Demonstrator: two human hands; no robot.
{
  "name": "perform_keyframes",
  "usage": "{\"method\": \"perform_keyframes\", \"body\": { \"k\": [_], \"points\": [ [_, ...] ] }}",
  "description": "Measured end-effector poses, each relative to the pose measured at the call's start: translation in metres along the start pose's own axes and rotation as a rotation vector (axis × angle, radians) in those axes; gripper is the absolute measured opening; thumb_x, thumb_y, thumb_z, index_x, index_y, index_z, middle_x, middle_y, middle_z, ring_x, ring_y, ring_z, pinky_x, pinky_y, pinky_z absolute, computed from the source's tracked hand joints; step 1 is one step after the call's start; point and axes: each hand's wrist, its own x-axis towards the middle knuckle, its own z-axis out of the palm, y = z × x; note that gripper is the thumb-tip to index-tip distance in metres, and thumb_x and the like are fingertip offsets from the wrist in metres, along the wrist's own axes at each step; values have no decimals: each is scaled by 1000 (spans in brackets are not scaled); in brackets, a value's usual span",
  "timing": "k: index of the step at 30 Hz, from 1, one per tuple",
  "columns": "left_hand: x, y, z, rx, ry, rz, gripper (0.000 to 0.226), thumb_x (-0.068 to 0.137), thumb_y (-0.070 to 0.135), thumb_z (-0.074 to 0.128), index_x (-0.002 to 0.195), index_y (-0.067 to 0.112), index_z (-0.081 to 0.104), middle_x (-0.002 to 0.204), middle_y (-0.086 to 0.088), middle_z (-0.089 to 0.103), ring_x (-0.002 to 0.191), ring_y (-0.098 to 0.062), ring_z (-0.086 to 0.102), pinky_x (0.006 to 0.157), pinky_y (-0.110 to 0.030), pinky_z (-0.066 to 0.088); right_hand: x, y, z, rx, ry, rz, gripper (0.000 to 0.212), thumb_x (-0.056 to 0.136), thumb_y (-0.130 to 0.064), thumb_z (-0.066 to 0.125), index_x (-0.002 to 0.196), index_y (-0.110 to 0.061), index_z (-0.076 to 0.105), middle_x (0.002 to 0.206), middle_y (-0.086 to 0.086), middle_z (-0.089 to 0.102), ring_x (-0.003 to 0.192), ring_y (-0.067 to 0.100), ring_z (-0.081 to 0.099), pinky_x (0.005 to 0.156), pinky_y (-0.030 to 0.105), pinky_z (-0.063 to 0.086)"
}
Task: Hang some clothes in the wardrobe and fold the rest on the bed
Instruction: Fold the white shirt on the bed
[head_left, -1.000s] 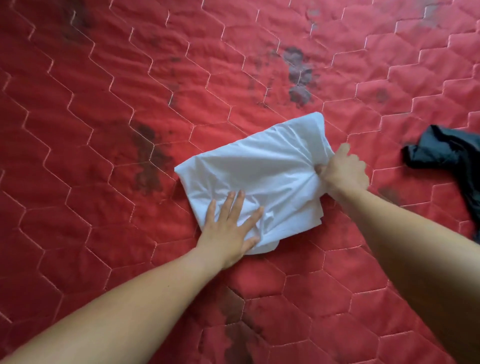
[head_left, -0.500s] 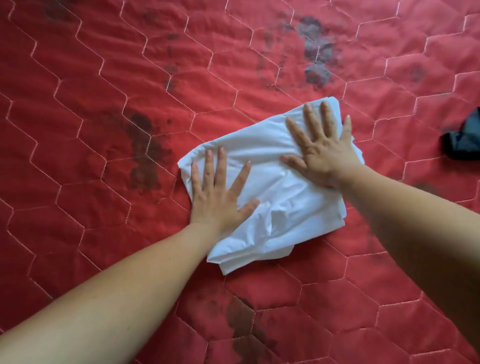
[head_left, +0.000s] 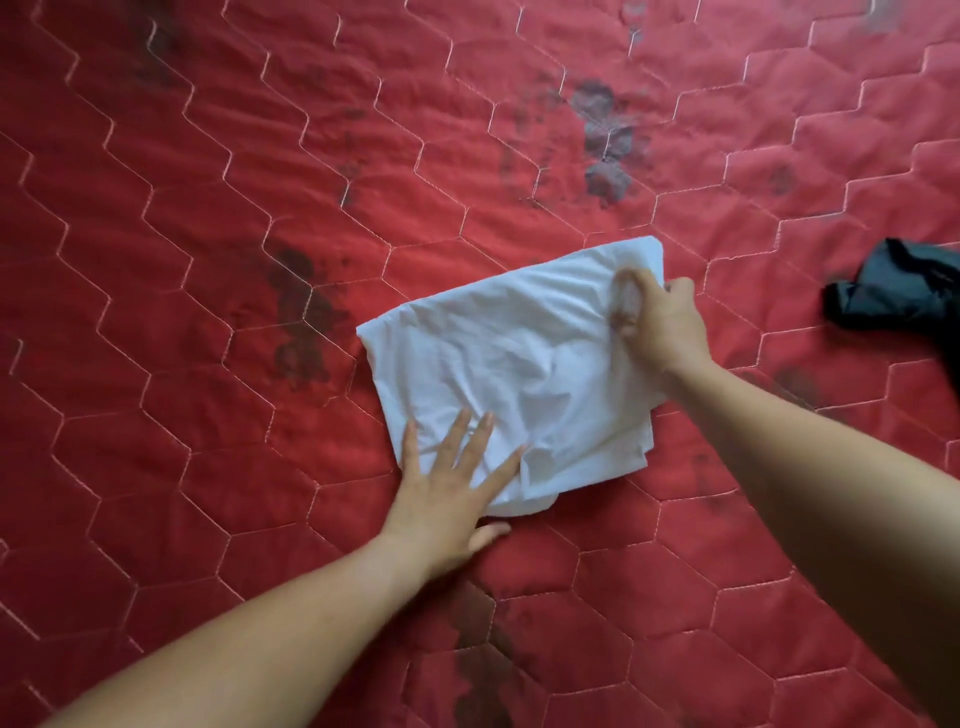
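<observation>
A folded white garment (head_left: 509, 364) lies on the red quilted bed cover (head_left: 208, 234). My left hand (head_left: 447, 499) rests flat on its near left corner with the fingers spread. My right hand (head_left: 660, 322) sits on the garment's far right part. Its fingers are curled down into the cloth and blurred, and creases run out from them. The right edge of the garment is hidden under that hand and wrist.
A crumpled black garment (head_left: 904, 291) lies on the bed at the right edge of view, apart from the white one. Dark stains mark the cover to the left of the white garment and beyond it. Red cover surrounds the garment on all sides.
My right hand went from pressing flat on the garment to curling its fingers at the far right part. My left hand slid back toward the near left corner.
</observation>
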Motion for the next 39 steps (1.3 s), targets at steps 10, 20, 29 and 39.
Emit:
{"method": "perform_keyframes", "body": {
  "k": [10,20,29,39],
  "points": [
    [13,-69,-49,64,43,332,59,83,22,59,142,14,57,148,-11,53,135,-34,52,106,-64,42,-82,44,-8,-330,12,165,48,93,-45,54,138,-34,42,142,24,34,129,46,39,104,57,38],
    [21,-43,-4,138,-251,449,100,89,82,10,159,14,-15,165,-7,-27,152,-23,-25,119,-62,-12,-77,51,50,-635,-179,-300,86,82,-87,-4,155,-44,-20,165,8,-29,148,41,-31,113,72,-11],
    [131,-86,-54,13,2,-138,74,98,64,24,159,36,-7,165,-6,-24,153,-27,-21,121,-60,-4,-64,28,47,-523,10,-348,80,93,-77,12,160,-33,20,170,11,6,154,42,-5,114,75,-2],
    [145,-112,-21,-49,119,-180,85,94,72,21,161,24,-1,169,-6,-13,154,-18,-18,124,-52,-7,-48,53,58,-465,33,-293,79,96,-73,8,161,-29,17,169,10,8,156,32,-1,120,66,-4]
  ]
}}
